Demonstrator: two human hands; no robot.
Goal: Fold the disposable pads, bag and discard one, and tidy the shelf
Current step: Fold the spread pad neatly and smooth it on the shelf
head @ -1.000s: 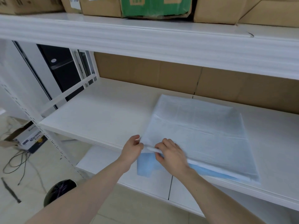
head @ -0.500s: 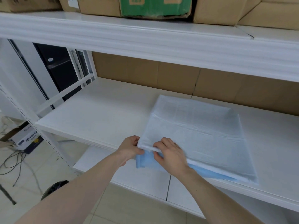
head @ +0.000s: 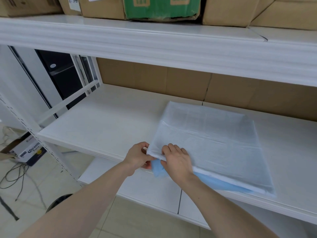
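Observation:
A folded disposable pad (head: 211,145), white on top with a blue underside, lies on the white middle shelf (head: 106,121) and overhangs its front edge. My left hand (head: 139,156) pinches the pad's near left corner from the side. My right hand (head: 176,160) grips the same front edge just to the right, fingers curled over the white layer, thumb under it. A blue flap hangs below both hands.
Cardboard boxes and a green box (head: 161,7) fill the top shelf. Brown cardboard (head: 171,81) backs the middle shelf. A lower shelf (head: 151,188) sits below. On the floor at left are a beer carton (head: 29,150), cables and a dark bin (head: 58,201).
Both hands stay on the pad's near left corner. My left hand has closed in on the corner and slid slightly under it. The camera has shifted a little.

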